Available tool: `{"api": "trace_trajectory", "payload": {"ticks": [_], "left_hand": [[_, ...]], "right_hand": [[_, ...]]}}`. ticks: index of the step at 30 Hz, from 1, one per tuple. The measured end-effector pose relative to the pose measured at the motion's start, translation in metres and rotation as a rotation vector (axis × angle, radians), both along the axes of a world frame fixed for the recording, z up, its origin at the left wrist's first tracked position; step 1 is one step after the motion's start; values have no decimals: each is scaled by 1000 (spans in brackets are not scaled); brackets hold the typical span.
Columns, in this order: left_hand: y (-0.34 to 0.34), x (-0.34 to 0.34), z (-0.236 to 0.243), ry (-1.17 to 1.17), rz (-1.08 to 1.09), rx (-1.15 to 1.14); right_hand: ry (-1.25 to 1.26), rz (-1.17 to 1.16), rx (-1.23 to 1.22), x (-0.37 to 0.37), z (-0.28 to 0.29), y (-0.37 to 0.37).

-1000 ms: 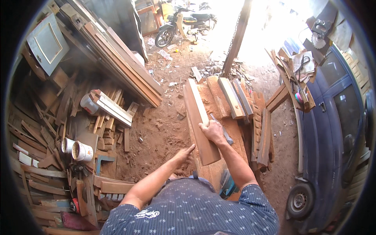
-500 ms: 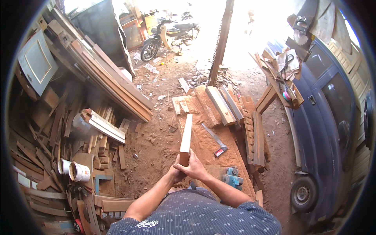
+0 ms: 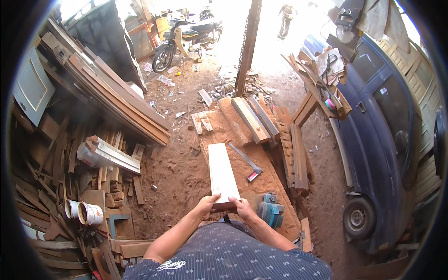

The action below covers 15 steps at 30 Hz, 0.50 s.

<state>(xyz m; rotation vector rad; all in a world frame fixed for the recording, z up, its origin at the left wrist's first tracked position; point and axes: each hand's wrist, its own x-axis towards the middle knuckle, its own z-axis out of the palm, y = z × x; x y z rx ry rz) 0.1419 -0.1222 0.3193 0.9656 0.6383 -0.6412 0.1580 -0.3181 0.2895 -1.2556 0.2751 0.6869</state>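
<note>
A pale wooden board (image 3: pixel 222 170) is held out in front of my body, its broad face turned up. Gripping its near left corner is my left hand (image 3: pixel 206 206), thumb on top. On the near right corner my right hand (image 3: pixel 242 207) is closed in the same way; the fingers of both are partly hidden under the wood. Beyond the board's right edge a try square (image 3: pixel 249 164) lies on the sawdust-covered workbench (image 3: pixel 275 186). A teal electric planer (image 3: pixel 270 210) sits on the bench just right of my right hand.
Thick wooden beams (image 3: pixel 250 120) lie at the bench's far end, near a wooden post (image 3: pixel 247 51). Leaning planks (image 3: pixel 112 88), scrap wood and white buckets (image 3: pixel 90 213) crowd the left. A blue vehicle (image 3: pixel 373 154) stands at right, a motorbike (image 3: pixel 186 39) at the far left.
The board has turned from its narrow edge up to its broad face up. My hands, close together before, have moved apart to its two near corners. The view has shifted slightly.
</note>
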Motion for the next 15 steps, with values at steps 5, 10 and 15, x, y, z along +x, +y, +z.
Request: {"api": "trace_trajectory", "payload": {"ticks": [5,10,15], "left_hand": [[18,-1,0,20,-276,216],[26,0,-29,2,8,145],[14,17,-20,-13,155,29]], "right_hand": [[157,-9,-87,-5,-7,8],[205,110,22,-1,3,8],[-149,691,-477,67,42,-23]]}}
